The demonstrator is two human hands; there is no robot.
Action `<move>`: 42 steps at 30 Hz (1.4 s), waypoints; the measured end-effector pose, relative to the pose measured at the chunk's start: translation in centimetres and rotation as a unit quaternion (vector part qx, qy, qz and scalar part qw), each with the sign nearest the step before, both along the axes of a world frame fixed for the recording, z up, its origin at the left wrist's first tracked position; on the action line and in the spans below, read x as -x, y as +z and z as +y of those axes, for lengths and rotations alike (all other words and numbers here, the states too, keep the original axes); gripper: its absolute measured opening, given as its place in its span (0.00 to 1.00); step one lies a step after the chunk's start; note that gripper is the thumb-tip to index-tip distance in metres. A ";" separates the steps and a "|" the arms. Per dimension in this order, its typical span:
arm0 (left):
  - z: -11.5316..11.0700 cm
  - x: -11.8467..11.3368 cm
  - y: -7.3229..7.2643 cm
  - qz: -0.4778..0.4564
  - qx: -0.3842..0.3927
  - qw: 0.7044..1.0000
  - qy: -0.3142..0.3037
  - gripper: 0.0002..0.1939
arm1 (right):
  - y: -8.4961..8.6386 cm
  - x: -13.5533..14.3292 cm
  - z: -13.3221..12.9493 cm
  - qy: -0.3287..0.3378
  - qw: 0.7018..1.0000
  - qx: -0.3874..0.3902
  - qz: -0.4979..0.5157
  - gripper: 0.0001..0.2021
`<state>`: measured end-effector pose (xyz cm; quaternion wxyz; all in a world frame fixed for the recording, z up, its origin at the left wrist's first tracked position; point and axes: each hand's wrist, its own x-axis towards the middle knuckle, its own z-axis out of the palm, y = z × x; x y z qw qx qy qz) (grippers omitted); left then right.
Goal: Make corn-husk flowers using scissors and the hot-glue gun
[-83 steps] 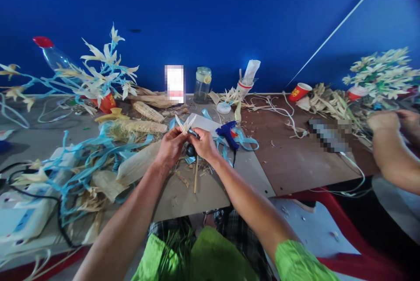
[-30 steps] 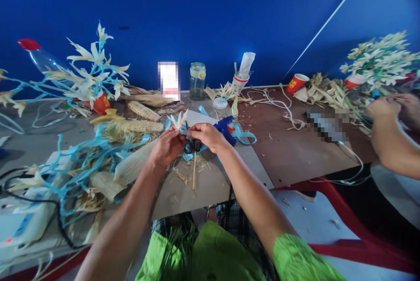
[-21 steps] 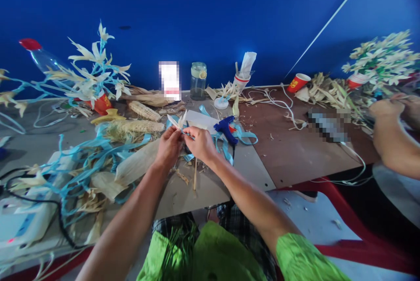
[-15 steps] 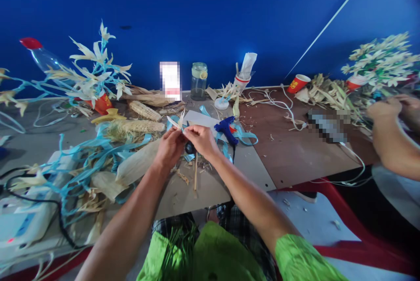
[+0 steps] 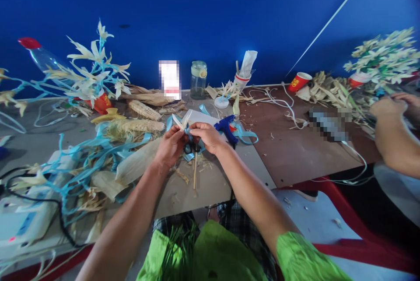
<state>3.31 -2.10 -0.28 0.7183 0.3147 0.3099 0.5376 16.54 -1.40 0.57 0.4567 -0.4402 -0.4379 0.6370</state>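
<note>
Between my hands stands a small pale husk flower (image 5: 182,121) with pointed petals and a bit of blue ribbon at its base. My left hand (image 5: 173,144) is closed around the flower's lower part. My right hand (image 5: 207,135) pinches the blue ribbon just right of the petals. Below my fingers are dark scissors handles, partly hidden, and a thin wooden stick (image 5: 195,171) lies on the table. The blue glue gun (image 5: 226,128) rests right of my right hand, beside a loop of blue ribbon (image 5: 246,135).
Blue-wrapped stems (image 5: 75,154), corn cobs (image 5: 144,110) and a power strip (image 5: 42,202) lie at left. A glass jar (image 5: 198,80) and paper cup (image 5: 242,80) stand behind. Another person's hands (image 5: 390,108) work at far right near a phone (image 5: 328,125).
The flower has shifted slightly right and its petals stand more upright. My right hand has moved a little right, and blue ribbon now shows between my fingers.
</note>
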 end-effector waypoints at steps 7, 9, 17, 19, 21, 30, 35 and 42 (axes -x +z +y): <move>0.1 -0.5 -0.5 0.072 -0.047 0.994 0.067 0.08 | 0.9 1.1 -1.2 -0.051 0.992 -0.060 -0.102 0.12; 0.0 -0.5 -0.4 0.058 -0.041 0.996 0.062 0.08 | 0.9 1.2 -1.2 -0.067 0.988 -0.056 -0.126 0.13; -0.1 0.0 -0.1 0.001 -0.031 0.999 0.017 0.05 | 0.1 1.1 -0.6 -0.068 0.988 -0.042 -0.129 0.08; 0.0 0.1 -0.2 0.008 -0.029 0.999 0.011 0.05 | 0.2 1.1 -0.6 -0.071 0.986 -0.045 -0.142 0.06; 0.0 0.2 -0.2 0.019 -0.027 0.999 0.004 0.05 | 0.3 0.9 -0.7 -0.077 0.980 -0.055 -0.176 0.06; 0.2 0.2 -0.8 0.059 0.003 0.998 -0.003 0.12 | 0.1 0.2 -0.2 -0.083 0.926 -0.141 -0.341 0.08; 0.5 0.4 -1.5 0.072 -0.017 0.997 -0.025 0.13 | 0.4 0.3 -0.4 -0.089 0.899 -0.144 -0.403 0.08; 0.3 0.3 -1.1 0.055 -0.017 0.998 -0.027 0.13 | 0.4 0.6 -0.4 -0.080 0.871 -0.145 -0.462 0.10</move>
